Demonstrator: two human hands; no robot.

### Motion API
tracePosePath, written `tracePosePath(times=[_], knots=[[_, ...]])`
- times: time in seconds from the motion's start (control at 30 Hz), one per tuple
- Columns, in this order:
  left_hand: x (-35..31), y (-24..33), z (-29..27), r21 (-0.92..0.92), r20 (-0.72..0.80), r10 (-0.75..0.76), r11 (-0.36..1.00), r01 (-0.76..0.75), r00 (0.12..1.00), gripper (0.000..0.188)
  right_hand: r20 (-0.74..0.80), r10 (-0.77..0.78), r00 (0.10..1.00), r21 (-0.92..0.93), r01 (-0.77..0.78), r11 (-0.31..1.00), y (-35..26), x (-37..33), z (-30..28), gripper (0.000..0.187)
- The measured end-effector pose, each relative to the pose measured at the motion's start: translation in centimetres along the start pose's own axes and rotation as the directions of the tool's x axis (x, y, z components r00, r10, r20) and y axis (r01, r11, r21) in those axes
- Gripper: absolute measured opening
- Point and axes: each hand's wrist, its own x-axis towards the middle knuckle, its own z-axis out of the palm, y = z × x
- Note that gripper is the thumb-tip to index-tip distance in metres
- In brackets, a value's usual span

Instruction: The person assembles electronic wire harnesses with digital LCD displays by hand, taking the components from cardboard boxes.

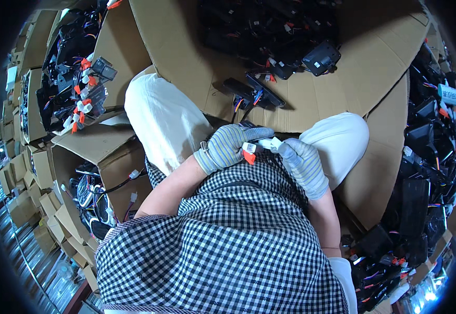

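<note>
Both my hands wear grey-and-yellow striped work gloves and meet above my lap. In my left hand (pixel 230 146), the fingers are closed round wired connectors. A small white plug with a bright orange tag (pixel 249 155) hangs just under its fingertips. My right hand (pixel 305 166) pinches a white plastic connector (pixel 271 143) from the other side, so it lies between the two hands. Whether its halves are joined I cannot tell. Part of a dark piece shows behind my left fingers, mostly hidden by the glove.
A large cardboard box (pixel 228 83) stands open before my knees, holding black electronic units (pixel 322 57) with coloured wires. At left, another box holds units with orange-tagged white connectors (pixel 84 97). More black units (pixel 416 204) are heaped at right. A smaller box (pixel 126 178) sits beside my left thigh.
</note>
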Motion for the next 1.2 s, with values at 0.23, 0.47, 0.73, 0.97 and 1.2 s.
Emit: tracePosePath(times=[0.23,0.47,0.73,0.97,1.2], knots=[[-1.4,-1.2,-0.6,-0.026,-0.016,0.045,0.999,-0.046,0.999,0.034,0.09,-0.218,0.972,-0.436,0.235,0.869,1.0,0.6,0.4,0.029],[-1.6,-1.6,-1.0,0.026,0.08,0.101,0.994,-0.103,0.992,0.032,0.415,0.082,0.906,0.084,-0.128,0.988,1.9,2.8,0.6,0.028],[-0.6,-1.3,-0.9,0.342,0.248,-0.211,0.932,0.118,0.946,0.042,0.428,0.091,0.899,0.213,-0.198,0.957,5.9,4.6,0.5,0.026],[0.6,-1.2,-4.2,-0.674,-0.182,-0.226,0.738,0.046,0.957,0.046,0.611,-0.071,0.788,0.072,0.034,0.997,3.8,4.1,-0.6,0.031],[4.7,-2.4,-8.0,-0.639,-0.704,-0.208,0.602,-0.478,0.679,0.059,0.733,0.058,0.678,0.129,-0.221,0.967,4.2,5.1,-0.9,0.036]])
